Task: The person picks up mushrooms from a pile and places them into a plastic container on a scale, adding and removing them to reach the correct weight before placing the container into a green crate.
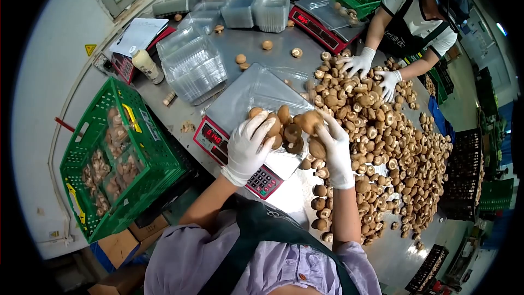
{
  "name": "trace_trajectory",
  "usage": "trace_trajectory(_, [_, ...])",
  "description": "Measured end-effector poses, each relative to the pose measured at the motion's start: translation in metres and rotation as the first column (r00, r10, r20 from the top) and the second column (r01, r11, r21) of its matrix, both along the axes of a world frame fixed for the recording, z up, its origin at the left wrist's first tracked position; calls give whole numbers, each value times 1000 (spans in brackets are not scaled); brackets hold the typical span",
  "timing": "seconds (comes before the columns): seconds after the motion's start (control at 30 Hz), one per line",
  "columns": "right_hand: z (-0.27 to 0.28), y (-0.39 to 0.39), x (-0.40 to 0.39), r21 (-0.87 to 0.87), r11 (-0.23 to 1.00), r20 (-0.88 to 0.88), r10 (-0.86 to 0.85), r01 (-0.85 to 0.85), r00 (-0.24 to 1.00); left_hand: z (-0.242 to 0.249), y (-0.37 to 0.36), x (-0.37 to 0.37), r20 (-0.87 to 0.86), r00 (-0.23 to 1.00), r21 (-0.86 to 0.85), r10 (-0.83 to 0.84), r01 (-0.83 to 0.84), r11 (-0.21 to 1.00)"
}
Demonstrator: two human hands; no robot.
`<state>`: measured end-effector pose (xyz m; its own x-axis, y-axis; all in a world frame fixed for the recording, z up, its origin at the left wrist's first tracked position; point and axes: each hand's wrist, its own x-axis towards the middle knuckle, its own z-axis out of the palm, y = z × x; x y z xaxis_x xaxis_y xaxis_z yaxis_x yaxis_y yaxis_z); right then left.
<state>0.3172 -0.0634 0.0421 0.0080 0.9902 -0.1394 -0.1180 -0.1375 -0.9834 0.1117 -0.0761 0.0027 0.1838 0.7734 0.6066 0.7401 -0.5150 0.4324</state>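
My left hand [248, 150], in a white glove, curls its fingers around brown mushrooms [275, 125] at the left side of a clear plastic tray [266, 100]. Closed against the right side of the group is my right hand [335, 147], also gloved, with a large mushroom [310, 122] at its fingertips and another below it. More mushrooms lie between the two hands. The tray rests on a red-framed scale [240, 88] whose lit display appears to read 0140. Part of the tray is hidden by the hands and mushrooms.
A big mushroom pile [382, 147] spreads to the right, where a co-worker's gloved hands [358, 63] reach in. Stacked clear trays [194, 65], a bottle [146, 65] and another scale [319, 31] stand behind. At left, a green crate [164, 158] holds packed mushrooms.
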Motion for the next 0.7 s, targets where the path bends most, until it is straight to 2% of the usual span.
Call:
trace_trajectory(0.03, [-6, 9, -2, 49, 997, 314, 33, -51, 949, -5, 5, -2, -105, 994, -77, -28, 20, 997])
trace_trajectory(0.07, [0, 18, -11, 80, 990, 597, 44, -114, 801, -4, 5, 0, -106, 994, -74, -30, 22, 997])
trace_trajectory(0.1, [16, 23, -15, -216, 957, 864, 279, -191, 420, -2, 3, 2, -215, 976, -140, -27, -3, 990])
trace_trajectory(0.13, [-23, 24, -10, 76, 960, 968, -6, -268, 252, 0, 2, 3, -323, 946, -201, -30, -38, 979])
trace_trajectory(0.2, [-20, 23, -2, 231, 942, 897, -109, -243, 429, 3, 3, -3, -344, 937, -223, -57, -23, 975])
trace_trajectory(0.23, [-8, 21, 3, 117, 984, 850, -29, -136, 526, 5, 4, -7, -242, 969, -196, -51, 3, 981])
trace_trajectory(0.27, [0, 17, 9, -3, 1000, 727, 18, -23, 687, 6, 5, -12, -137, 990, -167, -46, 23, 986])
trace_trajectory(0.3, [0, 13, 20, -29, 999, 574, -1, 22, 819, 7, 8, -20, -29, 999, -126, -32, 28, 992])
trace_trajectory(0.33, [-1, 7, 32, -63, 996, 398, -32, 62, 917, 12, 12, -27, 111, 994, -143, -13, 29, 989])
trace_trajectory(0.37, [-2, 0, 45, -47, 996, 207, -65, 76, 976, 12, 16, -35, 177, 984, -129, 30, -8, 992])
trace_trajectory(0.4, [-5, -8, 55, -34, 995, 7, -93, 94, 996, 11, 20, -44, 242, 968, -117, 72, -45, 992])
trace_trajectory(0.43, [-15, -14, 61, 42, 986, -107, -154, 159, 982, 14, 24, -52, 262, 958, -128, 116, -85, 988])
trace_trajectory(0.47, [-17, -21, 68, 57, 987, -126, -144, 152, 982, 17, 27, -60, 280, 946, -140, 161, -126, 982])
trace_trajectory(0.53, [-53, -38, 97, -118, 954, -433, -300, 276, 850, 18, 36, -76, 331, 925, -92, 188, -166, 982])
trace_trajectory(0.6, [-59, -51, 105, -159, 943, -466, -333, 293, 820, 12, 45, -88, 557, 805, -209, 205, -103, 972])
trace_trajectory(0.63, [-81, -59, 118, -95, 955, -365, -297, 282, 883, 9, 50, -95, 620, 763, -226, 183, -50, 973])
trace_trajectory(0.67, [-73, -64, 112, -219, 923, -437, -383, 316, 814, 8, 55, -99, 613, 765, -227, 198, -69, 971])
trace_trajectory(0.7, [-85, -71, 120, -240, 926, -452, -371, 291, 811, 8, 59, -102, 700, 688, -269, 191, 6, 963])
